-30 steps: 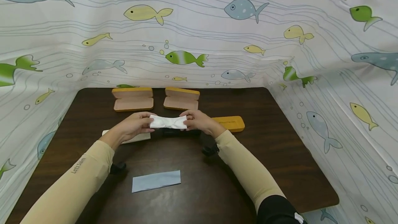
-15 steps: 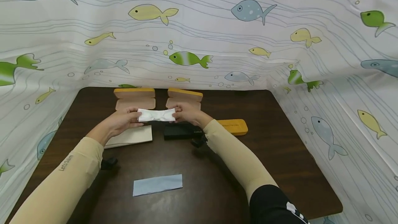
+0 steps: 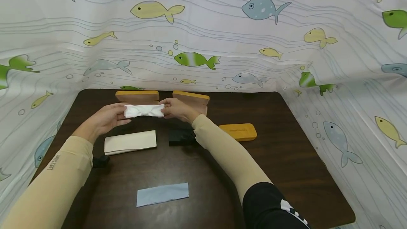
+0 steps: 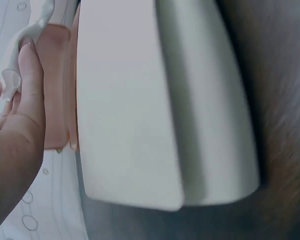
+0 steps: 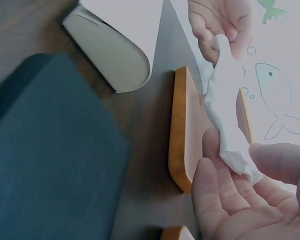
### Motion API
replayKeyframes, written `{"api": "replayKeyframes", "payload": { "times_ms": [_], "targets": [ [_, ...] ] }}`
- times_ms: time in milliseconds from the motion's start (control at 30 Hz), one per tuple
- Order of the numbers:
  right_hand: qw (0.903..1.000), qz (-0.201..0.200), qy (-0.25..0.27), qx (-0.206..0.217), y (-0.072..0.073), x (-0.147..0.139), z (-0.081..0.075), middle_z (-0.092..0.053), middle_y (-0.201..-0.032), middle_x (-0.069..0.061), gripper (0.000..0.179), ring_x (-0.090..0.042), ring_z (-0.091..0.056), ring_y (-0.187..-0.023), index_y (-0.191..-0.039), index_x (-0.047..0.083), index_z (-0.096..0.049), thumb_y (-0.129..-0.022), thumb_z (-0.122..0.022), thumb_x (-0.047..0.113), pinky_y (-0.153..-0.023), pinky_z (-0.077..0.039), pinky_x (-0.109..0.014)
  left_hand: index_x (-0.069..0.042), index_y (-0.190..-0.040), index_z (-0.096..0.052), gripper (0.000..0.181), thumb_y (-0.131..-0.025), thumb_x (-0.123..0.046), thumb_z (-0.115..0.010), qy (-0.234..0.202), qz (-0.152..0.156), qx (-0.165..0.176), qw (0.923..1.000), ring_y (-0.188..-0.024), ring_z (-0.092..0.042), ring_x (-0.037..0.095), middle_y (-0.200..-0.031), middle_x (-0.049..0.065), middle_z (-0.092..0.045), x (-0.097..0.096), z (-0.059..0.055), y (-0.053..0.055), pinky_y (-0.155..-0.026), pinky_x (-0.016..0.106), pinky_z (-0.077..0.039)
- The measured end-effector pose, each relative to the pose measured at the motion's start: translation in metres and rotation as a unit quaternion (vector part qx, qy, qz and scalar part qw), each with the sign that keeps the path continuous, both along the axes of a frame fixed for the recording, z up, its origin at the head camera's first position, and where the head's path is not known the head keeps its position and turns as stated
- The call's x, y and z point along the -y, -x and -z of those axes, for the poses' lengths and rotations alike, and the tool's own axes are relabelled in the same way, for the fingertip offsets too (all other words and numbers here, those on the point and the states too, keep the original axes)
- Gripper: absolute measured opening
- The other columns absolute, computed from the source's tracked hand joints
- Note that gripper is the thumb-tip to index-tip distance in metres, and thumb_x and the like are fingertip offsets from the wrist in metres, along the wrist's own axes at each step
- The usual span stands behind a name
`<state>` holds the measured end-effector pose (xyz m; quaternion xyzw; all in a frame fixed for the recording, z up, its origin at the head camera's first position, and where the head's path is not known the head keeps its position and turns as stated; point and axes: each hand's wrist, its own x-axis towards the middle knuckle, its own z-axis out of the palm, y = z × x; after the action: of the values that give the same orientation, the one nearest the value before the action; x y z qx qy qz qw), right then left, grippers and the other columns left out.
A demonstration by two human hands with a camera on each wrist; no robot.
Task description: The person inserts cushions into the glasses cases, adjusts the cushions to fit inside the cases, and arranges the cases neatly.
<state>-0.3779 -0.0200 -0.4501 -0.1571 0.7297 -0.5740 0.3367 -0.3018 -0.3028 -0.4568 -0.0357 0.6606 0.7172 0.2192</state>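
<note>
Both hands hold a folded white cloth (image 3: 144,111) stretched level between them. The left hand (image 3: 108,117) pinches its left end, and the right hand (image 3: 178,109) pinches the other. In the head view the cloth overlaps the left open glasses case (image 3: 136,96), hiding its lower half. The right wrist view shows the cloth (image 5: 222,110) sagging slightly above the case's pink lining, with the right thumb (image 5: 280,160) on top and fingers beneath. Behind the right hand stands a second open glasses case (image 3: 192,98), partly covered.
A cream folding case (image 3: 130,142) lies below the left hand. Under the right forearm is a black case (image 3: 178,137), partly hidden. A closed yellow case (image 3: 238,131) is to the right. Nearer the front lies a folded blue cloth (image 3: 163,194). A fish-print curtain (image 3: 203,27) surrounds the dark table (image 3: 286,172).
Both hands have carried the white cloth left and away from the body, from above the black case to over the left open glasses case. The cream case is now uncovered.
</note>
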Motion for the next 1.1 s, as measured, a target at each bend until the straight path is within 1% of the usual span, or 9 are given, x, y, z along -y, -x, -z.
{"api": "replayKeyframes", "payload": {
  "times_ms": [67,167,267,433,600,867,933,1000,1100],
  "targets": [
    [1.0,0.005,-0.001,0.005,0.003,0.006,0.0,-0.058,-0.103,-0.008,0.042,-0.026,-0.066,-0.103,-0.146,0.002,-0.05,-0.104,-0.056,0.002,-0.101,-0.052,-0.047,-0.008,-0.138,-0.037,0.03,-0.111,-0.02,-0.04,-0.007,-0.002,0.001,1.0,-0.099,-0.067,0.007,-0.104,-0.006,-0.065,0.004,0.0,0.002,-0.096,0.032,-0.055],
    [0.9996,0.017,0.008,0.02,0.007,0.014,0.002,-0.058,-0.105,-0.007,0.042,-0.019,-0.062,-0.095,-0.145,0.003,-0.051,-0.104,-0.056,0.003,-0.103,-0.05,-0.048,-0.006,-0.136,-0.039,0.029,-0.111,-0.02,-0.04,-0.023,-0.007,0.003,0.9997,-0.097,-0.067,0.007,-0.104,-0.005,-0.066,0.009,0.003,0.008,-0.094,0.031,-0.056],
    [0.9992,0.021,0.01,0.031,0.011,0.021,0.004,-0.055,-0.103,-0.006,0.042,-0.018,-0.059,-0.092,-0.146,0.003,-0.051,-0.104,-0.056,0.004,-0.104,-0.049,-0.049,-0.006,-0.134,-0.041,0.027,-0.111,-0.02,-0.041,-0.037,-0.013,0.011,0.9992,-0.097,-0.068,0.008,-0.104,-0.004,-0.067,0.013,0.006,0.013,-0.092,0.03,-0.057],
    [0.9997,0.01,0.0,0.023,0.017,0.032,0.005,-0.05,-0.098,-0.005,0.041,-0.017,-0.056,-0.091,-0.146,0.005,-0.051,-0.105,-0.056,0.007,-0.1,-0.053,-0.044,-0.007,-0.136,-0.04,0.028,-0.111,-0.019,-0.04,-0.039,-0.019,0.01,0.999,-0.097,-0.068,0.007,-0.105,-0.005,-0.068,0.02,0.009,0.02,-0.091,0.03,-0.057],
    [0.9997,0.009,-0.002,0.022,0.023,0.04,0.006,-0.048,-0.106,-0.005,0.042,-0.016,-0.052,-0.093,-0.148,0.006,-0.049,-0.106,-0.055,0.009,-0.094,-0.055,-0.038,-0.007,-0.135,-0.04,0.027,-0.111,-0.021,-0.04,-0.036,-0.022,0.006,0.9991,-0.097,-0.067,0.008,-0.104,-0.006,-0.068,0.025,0.009,0.026,-0.09,0.03,-0.058],
    [0.9985,0.034,-0.005,0.043,0.025,0.048,0.011,-0.049,-0.128,-0.006,0.045,-0.017,-0.054,-0.098,-0.15,0.005,-0.047,-0.106,-0.055,0.009,-0.09,-0.057,-0.036,-0.006,-0.134,-0.039,0.026,-0.112,-0.02,-0.037,-0.007,-0.022,0.001,0.9997,-0.095,-0.066,0.006,-0.103,-0.006,-0.065,0.033,0.017,0.039,-0.086,0.026,-0.058],
    [0.9981,0.041,-0.009,0.045,0.026,0.049,0.013,-0.046,-0.134,-0.007,0.046,-0.017,-0.054,-0.099,-0.151,0.004,-0.046,-0.106,-0.055,0.008,-0.09,-0.057,-0.035,-0.003,-0.14,-0.036,0.033,-0.112,-0.02,-0.037,0.006,-0.021,0.001,0.9998,-0.095,-0.065,0.005,-0.105,-0.005,-0.062,0.032,0.019,0.042,-0.087,0.025,-0.057],
    [0.9978,0.046,-0.012,0.046,0.026,0.051,0.016,-0.044,-0.139,-0.008,0.047,-0.016,-0.055,-0.101,-0.152,0.004,-0.044,-0.106,-0.054,0.007,-0.091,-0.057,-0.035,0.001,-0.147,-0.029,0.042,-0.112,-0.021,-0.036,0.03,-0.018,-0.001,0.9994,-0.096,-0.064,0.003,-0.107,-0.005,-0.059,0.032,0.021,0.044,-0.088,0.024,-0.057],
    [0.998,0.044,-0.015,0.042,0.027,0.052,0.02,-0.044,-0.14,-0.01,0.048,-0.018,-0.055,-0.105,-0.153,0.004,-0.042,-0.106,-0.053,0.007,-0.094,-0.056,-0.035,0.008,-0.154,-0.016,0.055,-0.112,-0.023,-0.033,0.066,-0.014,-0.005,0.9977,-0.095,-0.062,0.0,-0.113,-0.003,-0.054,0.033,0.023,0.046,-0.09,0.024,-0.056]
  ]
}}
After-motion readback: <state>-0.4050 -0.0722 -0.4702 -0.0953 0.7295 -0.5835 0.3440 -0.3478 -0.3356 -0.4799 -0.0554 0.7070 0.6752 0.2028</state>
